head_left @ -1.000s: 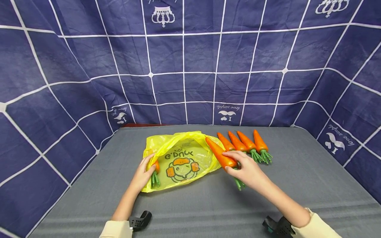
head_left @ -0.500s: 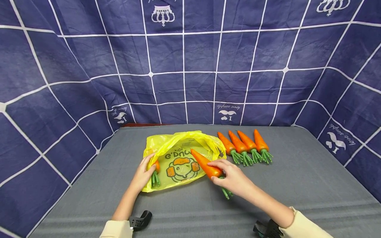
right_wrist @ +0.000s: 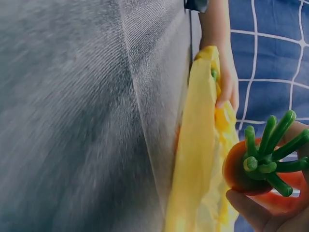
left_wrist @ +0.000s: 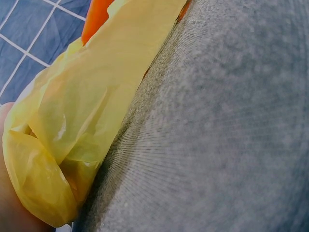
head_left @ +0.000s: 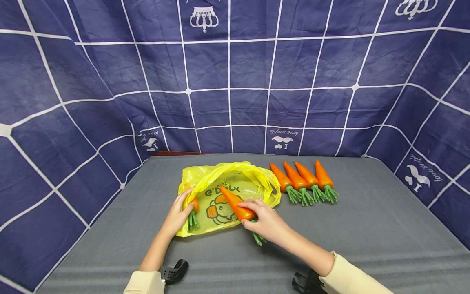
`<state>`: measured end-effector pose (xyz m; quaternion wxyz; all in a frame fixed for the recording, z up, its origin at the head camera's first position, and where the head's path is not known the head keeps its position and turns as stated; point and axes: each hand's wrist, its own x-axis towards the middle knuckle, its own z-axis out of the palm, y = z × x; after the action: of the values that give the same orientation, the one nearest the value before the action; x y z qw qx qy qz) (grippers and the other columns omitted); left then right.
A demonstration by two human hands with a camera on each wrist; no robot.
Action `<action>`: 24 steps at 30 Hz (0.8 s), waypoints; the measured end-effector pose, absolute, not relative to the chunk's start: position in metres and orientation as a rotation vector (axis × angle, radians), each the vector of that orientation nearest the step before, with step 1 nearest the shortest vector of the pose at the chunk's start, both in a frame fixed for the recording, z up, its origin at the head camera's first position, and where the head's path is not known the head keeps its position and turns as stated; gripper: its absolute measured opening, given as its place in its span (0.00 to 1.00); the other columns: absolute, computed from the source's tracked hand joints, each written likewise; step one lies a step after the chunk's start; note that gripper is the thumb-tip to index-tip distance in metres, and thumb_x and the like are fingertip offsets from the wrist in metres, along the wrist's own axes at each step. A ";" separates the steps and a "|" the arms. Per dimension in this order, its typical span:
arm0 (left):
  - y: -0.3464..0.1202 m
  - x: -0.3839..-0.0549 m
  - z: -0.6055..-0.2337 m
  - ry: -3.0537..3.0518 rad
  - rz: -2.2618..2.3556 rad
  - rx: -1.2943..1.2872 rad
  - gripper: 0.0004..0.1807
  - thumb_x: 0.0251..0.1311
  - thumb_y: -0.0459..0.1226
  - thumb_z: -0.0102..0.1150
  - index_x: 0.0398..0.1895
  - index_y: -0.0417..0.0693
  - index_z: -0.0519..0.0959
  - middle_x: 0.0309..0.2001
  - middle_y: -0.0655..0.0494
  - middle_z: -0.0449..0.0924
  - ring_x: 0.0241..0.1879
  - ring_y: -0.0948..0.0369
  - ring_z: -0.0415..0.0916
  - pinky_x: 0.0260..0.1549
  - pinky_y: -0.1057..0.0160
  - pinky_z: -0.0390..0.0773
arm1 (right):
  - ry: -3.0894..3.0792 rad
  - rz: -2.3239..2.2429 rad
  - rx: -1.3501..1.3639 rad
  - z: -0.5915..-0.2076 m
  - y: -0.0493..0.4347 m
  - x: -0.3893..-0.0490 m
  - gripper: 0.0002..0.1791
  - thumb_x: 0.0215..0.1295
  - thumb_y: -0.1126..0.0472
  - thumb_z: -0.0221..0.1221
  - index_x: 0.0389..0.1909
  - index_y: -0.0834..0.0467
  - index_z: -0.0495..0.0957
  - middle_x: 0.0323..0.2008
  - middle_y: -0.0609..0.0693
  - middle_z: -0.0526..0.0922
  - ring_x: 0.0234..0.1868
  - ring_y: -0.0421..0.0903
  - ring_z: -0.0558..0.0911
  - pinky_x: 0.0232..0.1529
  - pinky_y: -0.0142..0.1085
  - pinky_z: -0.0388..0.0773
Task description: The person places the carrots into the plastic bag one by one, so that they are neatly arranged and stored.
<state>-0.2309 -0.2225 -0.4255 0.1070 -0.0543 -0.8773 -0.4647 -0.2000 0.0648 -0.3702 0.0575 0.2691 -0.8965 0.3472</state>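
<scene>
In the head view a yellow plastic bag [head_left: 227,167] with a printed duck lies with its mouth spread towards me. My left hand [head_left: 177,215] pinches the left side of its mouth, thumb inside and fingers outside. Beside that thumb, inside the bag, is one carrot [head_left: 196,206] with green stalks, partly covered. My right hand [head_left: 265,220] grips another carrot [head_left: 233,202] near its thick end. Its tip points to the far left and overlaps the bag's opening. The right wrist view shows this carrot's green stalks [right_wrist: 273,154] between thumb and fingers.
Several more carrots [head_left: 308,177] lie in a row to the right of the bag, stalks towards me. The grey cloth-covered table [head_left: 367,228] is bounded behind and at both sides by a blue curtain [head_left: 249,106] with white grid lines.
My right hand has carried its carrot leftwards, from the bag's right edge to over its opening. The left hand keeps its hold on the bag, nearly still.
</scene>
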 end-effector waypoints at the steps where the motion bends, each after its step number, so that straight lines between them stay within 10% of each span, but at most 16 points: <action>1: -0.222 -0.231 -0.425 -2.581 -1.368 -0.161 0.25 0.63 0.37 0.48 0.64 0.49 0.61 0.66 0.44 0.56 0.67 0.45 0.51 0.62 0.39 0.52 | -2.709 1.067 0.818 -0.372 0.062 -0.202 0.23 0.50 0.58 0.61 0.51 0.50 0.77 0.50 0.47 0.76 0.48 0.44 0.76 0.46 0.40 0.74; 24: -0.223 -0.230 -0.427 -2.536 -1.381 -0.224 0.25 0.63 0.36 0.49 0.63 0.47 0.63 0.65 0.42 0.58 0.66 0.44 0.52 0.61 0.39 0.53 | -2.736 1.293 0.696 -0.393 -0.013 -0.234 0.24 0.53 0.55 0.60 0.54 0.52 0.75 0.51 0.53 0.75 0.48 0.48 0.75 0.41 0.39 0.72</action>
<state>-0.2299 -0.2226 -0.4270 0.1223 -0.0767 -0.8691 -0.4732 -0.2339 -0.0132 -0.3928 0.0182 0.2240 -0.8811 0.4162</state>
